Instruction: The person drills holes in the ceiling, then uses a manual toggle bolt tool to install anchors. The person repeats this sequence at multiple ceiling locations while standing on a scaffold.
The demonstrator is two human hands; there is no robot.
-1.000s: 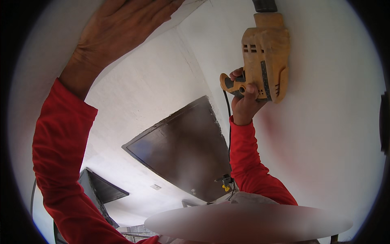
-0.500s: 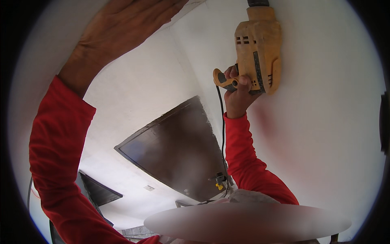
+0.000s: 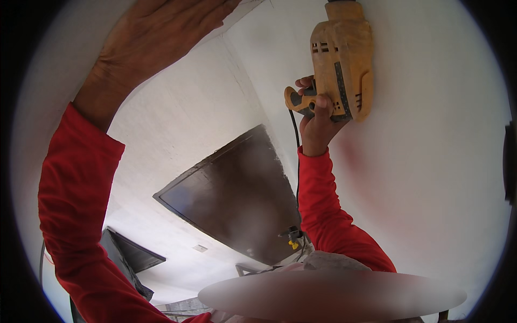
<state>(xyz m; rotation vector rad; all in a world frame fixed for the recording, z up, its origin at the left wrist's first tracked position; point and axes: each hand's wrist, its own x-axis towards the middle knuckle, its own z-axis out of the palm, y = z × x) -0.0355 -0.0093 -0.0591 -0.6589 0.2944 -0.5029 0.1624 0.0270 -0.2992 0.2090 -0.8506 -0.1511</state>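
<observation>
Head view: the right hand (image 3: 318,128) alone clamps the yellow drill (image 3: 342,59), the flat left hand (image 3: 153,46) apart, so a snag could twist the drill.

No text, label, brand, number or sign can be read, either on the yellow corded power drill (image 3: 344,64) or anywhere around it.
</observation>
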